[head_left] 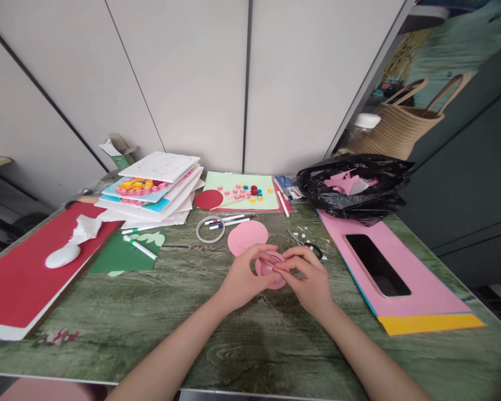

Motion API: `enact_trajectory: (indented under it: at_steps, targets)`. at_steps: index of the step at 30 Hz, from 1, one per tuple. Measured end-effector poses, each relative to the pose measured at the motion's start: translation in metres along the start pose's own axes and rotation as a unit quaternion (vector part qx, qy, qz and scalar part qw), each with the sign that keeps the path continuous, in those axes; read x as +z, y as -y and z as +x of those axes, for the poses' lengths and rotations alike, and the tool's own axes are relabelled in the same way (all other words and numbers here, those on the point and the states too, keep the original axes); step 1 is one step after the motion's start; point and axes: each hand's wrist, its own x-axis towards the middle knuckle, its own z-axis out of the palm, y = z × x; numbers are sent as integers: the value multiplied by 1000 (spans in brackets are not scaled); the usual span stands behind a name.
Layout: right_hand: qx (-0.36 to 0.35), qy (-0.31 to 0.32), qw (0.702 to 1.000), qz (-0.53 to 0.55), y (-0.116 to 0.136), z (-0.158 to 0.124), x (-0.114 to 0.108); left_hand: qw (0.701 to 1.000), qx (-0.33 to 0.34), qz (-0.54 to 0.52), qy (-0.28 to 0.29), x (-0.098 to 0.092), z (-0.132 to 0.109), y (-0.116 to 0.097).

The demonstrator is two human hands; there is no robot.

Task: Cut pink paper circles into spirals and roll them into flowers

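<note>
Low over the table's middle, both hands are on a round pink paper piece, which shows curved inner edges. My left hand curves around its left side, thumb below and fingers above. At its right side, the thumb and fingertips of my right hand pinch the paper; the exact spot is partly hidden by the fingers. Just behind my left hand lie overlapping pink paper circles. A pair of scissors rests behind my right hand, with small white scraps around it.
A tape roll and markers lie further back. Small coloured paper rolls sit on a pale green sheet. Left are stacked boards, green paper and red paper; right, a phone and a black bag.
</note>
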Motion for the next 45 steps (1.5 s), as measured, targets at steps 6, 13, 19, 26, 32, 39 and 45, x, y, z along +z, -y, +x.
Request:
enact_trajectory:
  at_steps: [6, 13, 19, 26, 32, 39, 45]
  targets:
    - [4, 9, 1000, 25, 2, -1, 1, 1000, -7, 8, 10, 0, 0, 0]
    - [-18, 31, 999, 37, 3, -2, 2, 998, -8, -43, 54, 0, -1, 3]
    - [-26, 34, 999, 8, 3, -1, 0, 995, -9, -81, 55, 3, 0, 6]
    - [-23, 28, 999, 1, 4, -2, 1, 991, -41, -118, 37, 3, 0, 12]
    - [-26, 37, 999, 8, 2, -2, 0, 979, -79, -186, 35, 0, 1, 10]
    - [-46, 40, 998, -3, -2, -4, 3, 976, -79, -199, 34, 0, 2, 11]
    - [-7, 6, 1000, 0, 0, -2, 1, 989, -46, -138, 37, 0, 1, 13]
